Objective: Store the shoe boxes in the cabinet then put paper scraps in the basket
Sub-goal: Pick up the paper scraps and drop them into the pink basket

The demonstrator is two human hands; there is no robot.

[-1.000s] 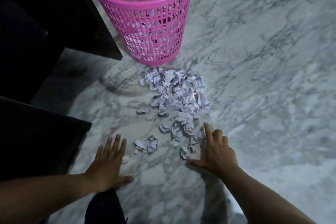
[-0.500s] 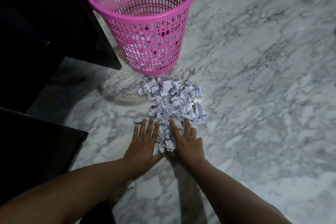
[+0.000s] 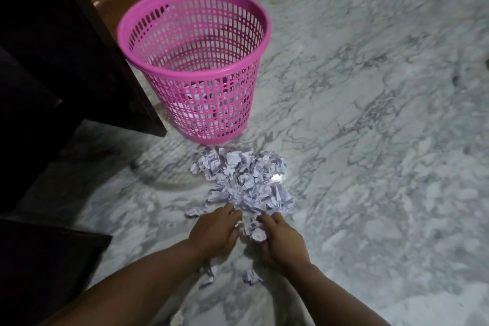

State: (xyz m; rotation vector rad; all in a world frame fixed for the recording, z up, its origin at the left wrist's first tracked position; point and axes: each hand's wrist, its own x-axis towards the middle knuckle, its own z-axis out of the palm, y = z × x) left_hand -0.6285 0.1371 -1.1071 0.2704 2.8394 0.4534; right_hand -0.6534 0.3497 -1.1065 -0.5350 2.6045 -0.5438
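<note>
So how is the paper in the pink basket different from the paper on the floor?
The paper in the basket shows only dimly through the pink mesh; the floor pile lies in plain sight. The floor pile spreads loose across the marble, while the basket holds its paper in. Both look like pale crumpled scraps.

2 bare forearms, no sleeves, 2 hands

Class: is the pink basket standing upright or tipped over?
Upright. The pink basket stands on its base on the marble floor, its open rim facing up.
</note>
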